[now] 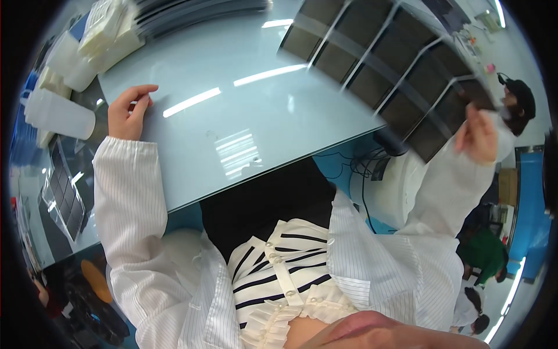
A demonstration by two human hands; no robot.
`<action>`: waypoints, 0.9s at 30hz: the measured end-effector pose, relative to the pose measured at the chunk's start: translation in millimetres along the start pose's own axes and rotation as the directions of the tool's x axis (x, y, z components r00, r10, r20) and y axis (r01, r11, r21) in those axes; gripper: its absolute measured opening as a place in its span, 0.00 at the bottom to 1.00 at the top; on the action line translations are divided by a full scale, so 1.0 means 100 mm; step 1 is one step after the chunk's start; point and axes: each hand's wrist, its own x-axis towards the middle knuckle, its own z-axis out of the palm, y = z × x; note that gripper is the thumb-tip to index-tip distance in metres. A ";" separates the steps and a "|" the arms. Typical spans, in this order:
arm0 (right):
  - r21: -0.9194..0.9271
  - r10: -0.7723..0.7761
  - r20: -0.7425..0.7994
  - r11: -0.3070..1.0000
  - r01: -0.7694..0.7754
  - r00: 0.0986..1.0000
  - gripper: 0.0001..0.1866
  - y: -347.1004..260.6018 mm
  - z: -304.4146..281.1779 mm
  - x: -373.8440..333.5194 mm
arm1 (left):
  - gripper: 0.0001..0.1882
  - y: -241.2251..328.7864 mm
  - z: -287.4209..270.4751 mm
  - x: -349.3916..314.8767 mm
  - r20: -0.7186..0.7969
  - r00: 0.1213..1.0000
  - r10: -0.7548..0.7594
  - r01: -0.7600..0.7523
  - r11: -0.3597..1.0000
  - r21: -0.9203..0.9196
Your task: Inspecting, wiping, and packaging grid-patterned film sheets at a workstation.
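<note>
My right hand pinches the near right corner of a dark gridded panel. Pale lines divide this panel into dark rectangles, and it is blurred by motion. It reaches over the right part of the glossy pale table, and its near corner hangs past the table's edge. At the table's left side is my left hand, its fingers loosely bent and apart, with nothing visible in them. A translucent white plastic jug stands to the left of that hand.
Stacked dark sheets lie at the far edge. Pale plastic containers crowd the far left. Another gridded panel lies at left. Cables hang below the table beside a white bin. A person in a black cap is at right.
</note>
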 end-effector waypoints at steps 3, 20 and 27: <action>0.257 0.064 -0.311 0.966 0.019 0.948 0.08 -0.26 -0.10 0.37 | 0.11 0.06 0.03 -0.01 0.024 1.000 -0.017 0.016 1.000 0.025; 0.438 0.295 -0.217 0.881 -0.177 0.930 0.13 0.61 -0.82 1.16 | 0.11 0.19 0.08 -0.02 0.048 0.999 0.013 -0.016 0.998 0.063; -0.088 -0.155 -0.810 0.986 0.144 0.565 0.24 0.25 -0.21 1.01 | 0.11 0.20 0.12 0.00 0.055 0.998 0.032 -0.037 0.995 0.092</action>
